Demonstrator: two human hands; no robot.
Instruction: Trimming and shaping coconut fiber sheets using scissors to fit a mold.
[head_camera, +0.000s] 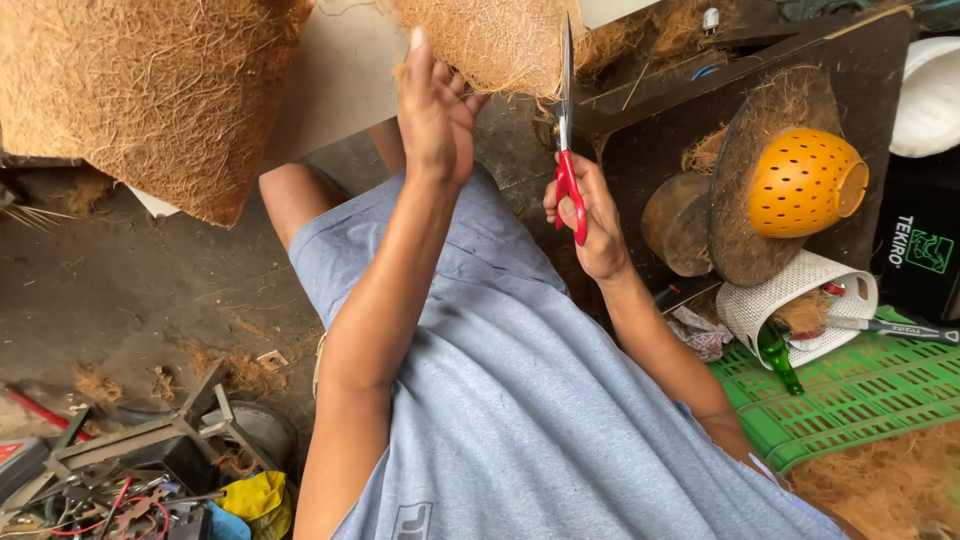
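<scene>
Fingers (578, 205) gripping red scissors (566, 150), blades along fibre sheet (490, 40) edge, left hand (435, 115) steadying

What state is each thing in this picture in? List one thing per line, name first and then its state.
Left hand: raised, holding the fibre sheet.
Right hand: gripping the scissors.
Scissors: upright, blade against the sheet's edge.
Fibre sheet: held up, edge ragged.
Orange colander: tipped on its side.
White basket: lying on its side.
Green bottle: lying on the green crate.
</scene>
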